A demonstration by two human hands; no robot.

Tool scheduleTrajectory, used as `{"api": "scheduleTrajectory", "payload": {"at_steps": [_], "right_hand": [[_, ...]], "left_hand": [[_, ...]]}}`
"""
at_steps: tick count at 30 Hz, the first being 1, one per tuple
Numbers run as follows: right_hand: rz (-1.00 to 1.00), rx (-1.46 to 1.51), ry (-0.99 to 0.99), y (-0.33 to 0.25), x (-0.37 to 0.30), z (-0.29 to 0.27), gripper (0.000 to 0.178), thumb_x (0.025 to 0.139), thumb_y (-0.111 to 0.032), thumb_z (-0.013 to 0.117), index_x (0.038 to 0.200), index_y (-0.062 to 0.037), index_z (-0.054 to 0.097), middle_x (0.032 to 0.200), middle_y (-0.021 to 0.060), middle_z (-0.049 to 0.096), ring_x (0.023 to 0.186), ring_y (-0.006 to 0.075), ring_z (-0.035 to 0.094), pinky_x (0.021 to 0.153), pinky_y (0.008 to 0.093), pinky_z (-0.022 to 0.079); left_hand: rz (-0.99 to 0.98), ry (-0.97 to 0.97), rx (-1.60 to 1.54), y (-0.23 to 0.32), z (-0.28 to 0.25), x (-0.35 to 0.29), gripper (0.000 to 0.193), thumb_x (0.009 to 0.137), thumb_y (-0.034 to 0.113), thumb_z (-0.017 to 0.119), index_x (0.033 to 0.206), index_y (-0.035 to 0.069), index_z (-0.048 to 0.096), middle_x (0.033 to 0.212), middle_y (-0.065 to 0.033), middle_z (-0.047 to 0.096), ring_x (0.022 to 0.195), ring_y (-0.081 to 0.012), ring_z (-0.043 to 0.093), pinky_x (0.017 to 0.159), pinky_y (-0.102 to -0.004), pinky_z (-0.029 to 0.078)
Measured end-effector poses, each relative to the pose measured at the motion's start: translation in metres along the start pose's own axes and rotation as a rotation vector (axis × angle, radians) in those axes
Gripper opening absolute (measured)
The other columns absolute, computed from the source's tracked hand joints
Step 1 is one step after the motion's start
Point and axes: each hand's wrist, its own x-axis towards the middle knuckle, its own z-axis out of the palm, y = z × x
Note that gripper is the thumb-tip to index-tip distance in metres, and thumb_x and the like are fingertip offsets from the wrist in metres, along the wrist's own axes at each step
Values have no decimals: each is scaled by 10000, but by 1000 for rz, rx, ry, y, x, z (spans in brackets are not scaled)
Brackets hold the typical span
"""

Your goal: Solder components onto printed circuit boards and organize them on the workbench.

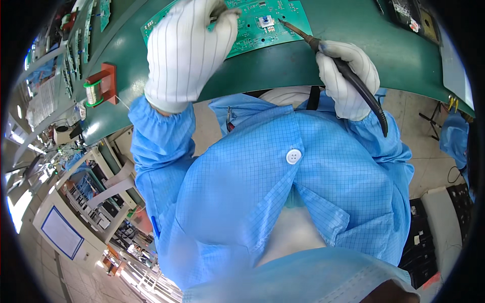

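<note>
A green circuit board (242,46) lies on the green work surface (273,70) at the top of the view. My right hand (348,76), in a white glove, is wrapped round a soldering iron (356,85). The iron's tip points left over the board, close to a small white component with a blue centre (265,21). Over the board's left part is my left hand (189,50), gloved in striped white. Its thumb and fingers, with greyish tips, are pinched together; what they hold is hidden. A solder wire spool (93,94) sits on a red-brown holder (107,81) left of that hand.
Several circuit boards (76,53) stand upright in a row at the far left. A dark tray-like thing (404,15) is at the upper right, with a pale sheet (457,70) by the table's right edge.
</note>
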Motion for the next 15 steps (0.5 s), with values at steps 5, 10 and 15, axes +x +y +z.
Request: {"api": "scheduleTrajectory", "payload": {"at_steps": [5,10,15], "right_hand": [[-100,-84,-41,5,-3,-1,192,833,-40,742,1021,-42,705,913,103,729,715,162,706,647,287,576],[-109,-90,-38,6,-3,0,208,823,-44,763,1023,-49,707,957,97,742,769,186,726,676,295,584],[-70,-73,-65,5,-2,0,225,815,-46,782,1025,-48,703,963,100,744,802,194,734,705,292,589]], "left_hand": [[61,-103,148,27,-7,34,124,824,164,652,829,41,638,852,-180,631,751,-357,652,665,-437,533],[142,-165,150,27,-1,44,148,824,190,655,840,43,642,846,-187,617,758,-362,653,671,-446,538],[146,-246,174,29,-2,48,156,828,202,653,841,46,644,843,-190,613,754,-365,653,666,-449,539]]}}
